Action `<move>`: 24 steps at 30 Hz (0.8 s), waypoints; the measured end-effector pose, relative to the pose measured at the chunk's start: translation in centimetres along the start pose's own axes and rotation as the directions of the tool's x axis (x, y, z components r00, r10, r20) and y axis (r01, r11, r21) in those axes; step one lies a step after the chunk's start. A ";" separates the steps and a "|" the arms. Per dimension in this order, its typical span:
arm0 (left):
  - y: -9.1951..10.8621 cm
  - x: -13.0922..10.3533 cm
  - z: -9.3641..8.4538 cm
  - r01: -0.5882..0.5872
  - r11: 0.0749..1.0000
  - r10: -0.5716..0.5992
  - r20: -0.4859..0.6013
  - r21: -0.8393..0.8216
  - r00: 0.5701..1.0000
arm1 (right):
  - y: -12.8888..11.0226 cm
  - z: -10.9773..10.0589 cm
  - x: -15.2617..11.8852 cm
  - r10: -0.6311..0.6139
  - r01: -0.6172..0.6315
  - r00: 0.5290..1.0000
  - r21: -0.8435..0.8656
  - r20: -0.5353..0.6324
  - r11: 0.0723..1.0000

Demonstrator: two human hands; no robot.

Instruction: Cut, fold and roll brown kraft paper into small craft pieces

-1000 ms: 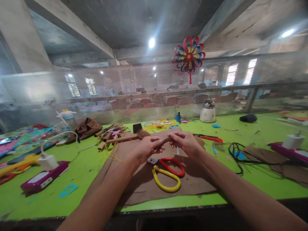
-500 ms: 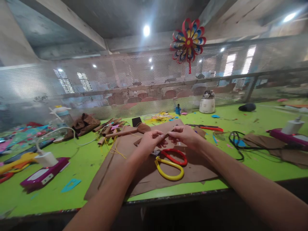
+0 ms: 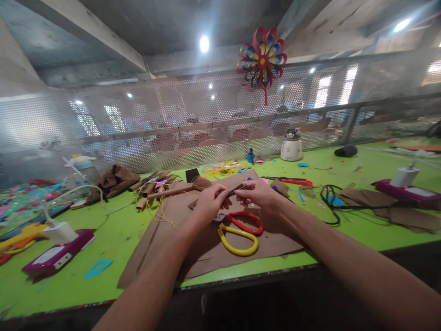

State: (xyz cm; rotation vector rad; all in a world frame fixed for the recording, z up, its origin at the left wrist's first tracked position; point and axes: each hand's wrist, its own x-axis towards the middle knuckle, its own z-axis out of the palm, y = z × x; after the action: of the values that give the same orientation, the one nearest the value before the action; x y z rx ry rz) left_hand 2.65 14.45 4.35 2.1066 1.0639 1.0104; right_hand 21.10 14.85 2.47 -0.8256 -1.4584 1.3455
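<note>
Both my hands pinch a small strip of pleated brown paper (image 3: 235, 189) between them, above a large brown paper sheet (image 3: 155, 257). My left hand (image 3: 210, 202) grips its left end, and my right hand (image 3: 257, 195) has the right end between thumb and fingers. Just below my hands lie scissors (image 3: 239, 252) with one yellow and one red handle loop; their blades are mostly hidden under my left hand. Beyond my left hand rests a rolled paper stick with a fanned, pleated head (image 3: 201, 183). Another pleated brown piece (image 3: 193, 205) shows beside my left wrist.
Rolled paper tubes (image 3: 149, 188) with yellow thread lie at the left. Purple power strips (image 3: 58, 253) stand on both sides of the green table (image 3: 138, 234). At the back are a white bottle (image 3: 291, 146) and a blue glue bottle (image 3: 251, 157). A red-handled cutter (image 3: 298, 182) lies right.
The whole view has shifted slightly, so things appear further left. The pleated strip shows more clearly between my fingers; both hands keep their pinch on it.
</note>
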 end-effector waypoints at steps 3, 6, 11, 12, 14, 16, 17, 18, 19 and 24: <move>0.2 -0.1 0.0 0.030 1.000 -0.030 0.004 0.008 1.000 | 0.0 0.1 -0.1 -0.001 0.001 1.000 0.000 -0.004 1.000; 0.0 -0.1 0.1 0.025 0.999 -0.022 0.056 -0.044 0.998 | 0.2 0.1 0.0 0.006 -0.007 1.000 0.014 0.008 1.000; -0.7 0.1 0.4 0.047 0.983 -0.035 0.069 -0.176 0.997 | 0.7 0.0 0.2 -0.003 0.003 0.999 0.013 0.032 1.000; -0.8 0.1 0.5 0.051 0.980 -0.041 0.059 -0.190 0.997 | 0.8 0.0 0.2 -0.002 0.002 0.999 0.008 0.036 1.000; -1.0 0.2 0.6 0.055 0.978 -0.049 0.035 -0.199 0.998 | 0.9 0.0 0.2 0.012 -0.011 0.999 -0.006 0.042 1.000; -1.2 0.4 0.6 0.053 0.980 -0.055 -0.002 -0.190 0.999 | 0.9 0.0 0.1 0.028 -0.027 0.999 -0.022 0.045 0.999; -1.4 0.4 0.6 0.051 0.981 -0.056 -0.024 -0.189 0.998 | 0.9 0.1 0.1 0.033 -0.032 0.998 -0.027 0.048 0.999; -1.5 0.4 0.6 0.048 0.980 -0.058 -0.045 -0.193 0.997 | 0.9 0.1 0.0 0.039 -0.038 0.998 -0.028 0.051 0.999; -1.7 0.5 0.5 0.047 0.978 -0.061 -0.063 -0.203 0.996 | 0.9 0.2 -0.1 0.045 -0.043 0.998 -0.027 0.053 0.999; -2.3 0.4 0.7 0.100 0.963 -0.117 -0.052 -0.248 0.992 | 0.9 0.7 -0.5 0.104 -0.105 0.994 0.016 0.044 0.994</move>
State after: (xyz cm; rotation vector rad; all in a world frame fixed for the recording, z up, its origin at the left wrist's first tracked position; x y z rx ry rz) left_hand 2.43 15.89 2.39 1.8085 1.0178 1.1045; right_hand 20.47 14.34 1.53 -0.8763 -1.4511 1.4604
